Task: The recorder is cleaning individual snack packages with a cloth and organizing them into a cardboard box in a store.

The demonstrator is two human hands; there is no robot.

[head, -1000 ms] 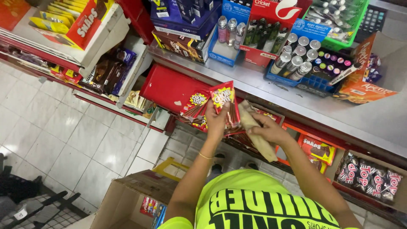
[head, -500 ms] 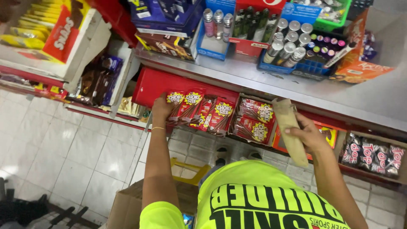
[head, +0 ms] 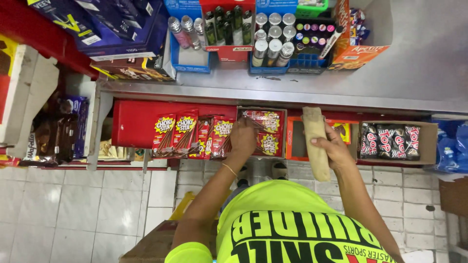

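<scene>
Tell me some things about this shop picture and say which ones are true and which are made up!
1. The right hand holds a flat tan piece of cardboard. True.
2. The left hand is on the floor tiles. False: it reaches into the row of red snack packets on the shelf.
3. The person wears a bright yellow-green shirt. True.
4. The red snack packets lie on the grey counter. False: they stand on the red shelf under the counter.
5. Small bottles stand in a blue tray on the counter. True.
</scene>
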